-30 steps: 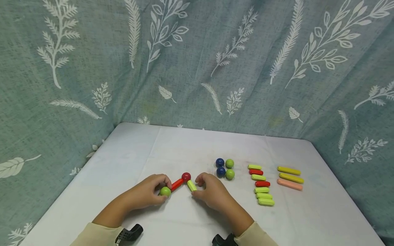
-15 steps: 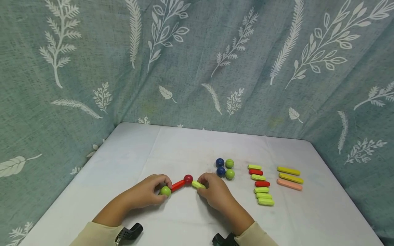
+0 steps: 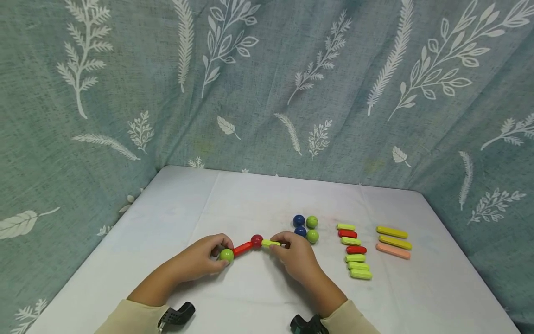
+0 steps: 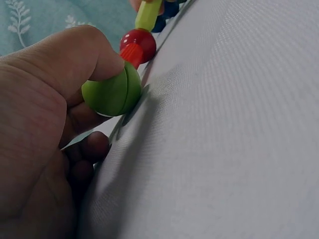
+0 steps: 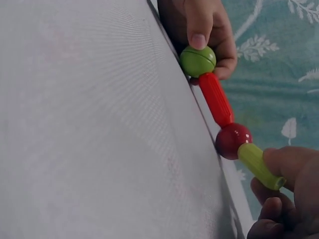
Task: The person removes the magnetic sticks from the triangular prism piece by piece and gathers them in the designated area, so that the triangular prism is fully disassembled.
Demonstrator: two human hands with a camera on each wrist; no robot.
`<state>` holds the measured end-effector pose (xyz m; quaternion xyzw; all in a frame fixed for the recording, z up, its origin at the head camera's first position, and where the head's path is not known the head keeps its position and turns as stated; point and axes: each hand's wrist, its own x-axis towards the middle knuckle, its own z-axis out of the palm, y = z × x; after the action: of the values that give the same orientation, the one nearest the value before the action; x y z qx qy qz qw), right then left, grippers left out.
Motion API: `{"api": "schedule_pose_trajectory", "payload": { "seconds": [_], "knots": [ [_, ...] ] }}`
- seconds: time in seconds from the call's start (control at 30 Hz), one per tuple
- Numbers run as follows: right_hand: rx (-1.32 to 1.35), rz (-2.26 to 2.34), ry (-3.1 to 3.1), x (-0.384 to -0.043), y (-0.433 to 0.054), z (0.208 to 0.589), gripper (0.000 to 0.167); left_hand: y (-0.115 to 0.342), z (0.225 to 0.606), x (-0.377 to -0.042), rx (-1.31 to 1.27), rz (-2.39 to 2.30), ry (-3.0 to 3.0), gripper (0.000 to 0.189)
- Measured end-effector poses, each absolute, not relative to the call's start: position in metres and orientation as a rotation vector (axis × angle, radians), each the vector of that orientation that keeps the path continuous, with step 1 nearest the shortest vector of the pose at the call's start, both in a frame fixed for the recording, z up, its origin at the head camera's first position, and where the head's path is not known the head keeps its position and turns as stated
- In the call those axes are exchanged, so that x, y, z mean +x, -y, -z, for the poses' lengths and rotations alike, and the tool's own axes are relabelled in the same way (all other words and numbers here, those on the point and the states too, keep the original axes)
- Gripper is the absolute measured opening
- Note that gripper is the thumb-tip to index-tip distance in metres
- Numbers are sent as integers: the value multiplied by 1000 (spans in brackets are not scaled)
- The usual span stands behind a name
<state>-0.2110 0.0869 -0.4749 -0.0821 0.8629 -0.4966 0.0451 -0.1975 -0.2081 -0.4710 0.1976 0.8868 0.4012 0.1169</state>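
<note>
My left hand (image 3: 204, 259) pinches a green ball (image 4: 113, 92) between thumb and fingers, low over the white cloth. From that ball a red stick (image 5: 217, 99) runs to a dark red ball (image 5: 233, 141). On the red ball's other side a yellow-green stick (image 5: 259, 166) juts out, and my right hand (image 3: 297, 255) pinches it near its free end. The pieces form one chain, bent slightly at the red ball. In the right wrist view the yellow-green stick's open end shows past the thumb.
Behind my right hand sit two blue balls (image 3: 298, 221) and two green balls (image 3: 312, 222). Further right lies a column of short yellow-green and red sticks (image 3: 355, 250). Beyond it are two long yellow sticks (image 3: 392, 231) and a peach stick (image 3: 393, 251). A patterned curtain (image 3: 258, 93) surrounds the table.
My right hand has taken hold of the yellow-green stick and swung it outward and away from me, so it points right. The red ball has shifted slightly right. The left hand keeps its grip.
</note>
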Motion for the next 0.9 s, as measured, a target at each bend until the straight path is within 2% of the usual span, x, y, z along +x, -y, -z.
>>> {"api": "schedule_pose_trajectory", "payload": {
  "seconds": [0.43,0.9],
  "knots": [
    [-330,1349,-2690,-208,-89,475,8,209,472,-198,550,-1174,-2600,24],
    [-349,1205,-2720,-208,-97,473,14,209,472,-198,548,-1191,-2588,25]
  ]
}}
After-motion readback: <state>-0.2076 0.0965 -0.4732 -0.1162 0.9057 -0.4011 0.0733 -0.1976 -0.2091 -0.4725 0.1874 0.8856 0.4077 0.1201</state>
